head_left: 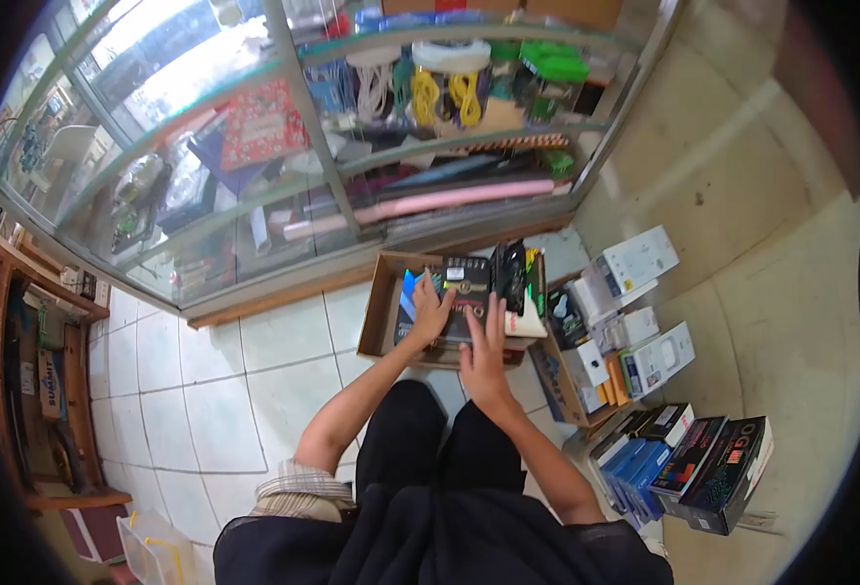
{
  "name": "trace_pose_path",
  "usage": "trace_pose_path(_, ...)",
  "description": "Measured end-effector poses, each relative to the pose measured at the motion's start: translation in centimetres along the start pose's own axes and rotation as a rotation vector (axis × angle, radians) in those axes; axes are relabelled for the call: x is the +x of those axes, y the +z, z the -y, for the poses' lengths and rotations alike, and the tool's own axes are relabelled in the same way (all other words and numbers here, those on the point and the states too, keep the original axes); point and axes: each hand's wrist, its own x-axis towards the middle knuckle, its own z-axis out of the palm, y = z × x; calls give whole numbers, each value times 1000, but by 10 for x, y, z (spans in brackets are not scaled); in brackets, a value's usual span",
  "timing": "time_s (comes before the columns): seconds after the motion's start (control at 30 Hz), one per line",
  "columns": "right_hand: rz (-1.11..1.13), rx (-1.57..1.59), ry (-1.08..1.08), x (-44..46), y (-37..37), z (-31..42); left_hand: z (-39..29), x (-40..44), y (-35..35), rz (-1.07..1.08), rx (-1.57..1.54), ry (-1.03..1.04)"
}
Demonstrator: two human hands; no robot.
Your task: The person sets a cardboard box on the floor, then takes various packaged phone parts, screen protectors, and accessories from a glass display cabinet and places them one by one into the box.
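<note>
An open cardboard box (378, 310) lies on the tiled floor in front of my knees, with several packages inside. My left hand (431, 310) reaches into it, fingers on a dark package that has a blue patch (410, 292). My right hand (485, 353) rests over a black box (467, 278) with its fingers apart, holding nothing. Right of the black box stand black plastic-wrapped items (514, 273) and a white packet (527, 320). What the left fingertips grip, if anything, is too small to tell.
A glass display case (352, 224) stands just beyond the box. To the right are a second carton (558, 375) of white packages and a row of boxes (727, 478) on the floor. A wooden shelf (1, 390) is at the far left, near a clear plastic bag (152, 546).
</note>
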Motion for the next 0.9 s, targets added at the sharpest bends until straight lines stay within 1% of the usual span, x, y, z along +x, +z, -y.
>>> trace_pose_path(0.03, -47, -12, -25, 20, -23, 13, -17, 11, -13, -63, -3, 195)
trace_pose_path(0.13, -200, -57, -194, 87, -92, 40, -137, 42, -89, -125, -69, 513)
trace_pose_path(0.17, -256, -55, -277, 113, -114, 55, -175, 56, -112, -148, -150, 620)
trace_pose_path(0.2, -306, -115, -330, 139, -134, 70, -213, 68, -135, -197, -170, 688)
trace_pose_path(0.23, -363, -55, -412, 166, -150, 85, -247, 81, -155, -264, -175, 791)
trace_pose_path(0.27, -413, -59, -483, 190, -166, 102, -282, 91, -175, -266, -235, 844)
trace_pose_path(0.3, -464, -62, -557, 215, -180, 119, -312, 103, -191, -323, -251, 895)
trace_pose_path(0.33, -505, 9, -577, 240, -190, 133, -342, 113, -205, -341, -334, 933)
trace_pose_path(0.4, -579, 46, -669, 295, -206, 151, -389, 140, -228, -447, -277, 1046)
trace_pose_path(0.43, -594, 52, -692, 318, -211, 159, -408, 152, -238, -461, -269, 1070)
trace_pose_path(0.5, -596, 229, -608, 360, -218, 174, -441, 174, -253, -510, -242, 1108)
trace_pose_path(0.53, -595, 237, -617, 380, -220, 180, -454, 185, -258, -518, -233, 1112)
trace_pose_path(0.6, -631, 317, -611, 417, -221, 188, -472, 208, -264, -571, -158, 1018)
trace_pose_path(0.63, -557, 379, -608, 448, -229, 200, -484, 238, -273, -601, -92, 1020)
trace_pose_path(0.67, -560, 382, -614, 468, -231, 204, -486, 259, -276, -604, -88, 1026)
trace_pose_path(0.73, -526, 462, -498, 508, -231, 207, -490, 289, -287, -837, 167, 1029)
trace_pose_path(0.77, -530, 468, -505, 530, -231, 207, -492, 300, -292, -889, 282, 1012)
trace_pose_path(0.8, -556, 338, -489, 552, -231, 203, -491, 315, -294, -894, 286, 1019)
trace_pose_path(0.83, -581, 207, -472, 573, -228, 200, -488, 332, -295, -898, 335, 968)
trace_pose_path(0.87, -617, 220, -512, 589, -223, 197, -490, 342, -299, -903, 384, 917)
trace_pose_path(0.9, -521, 238, -437, 596, -225, 200, -500, 346, -301, -765, 271, 676)
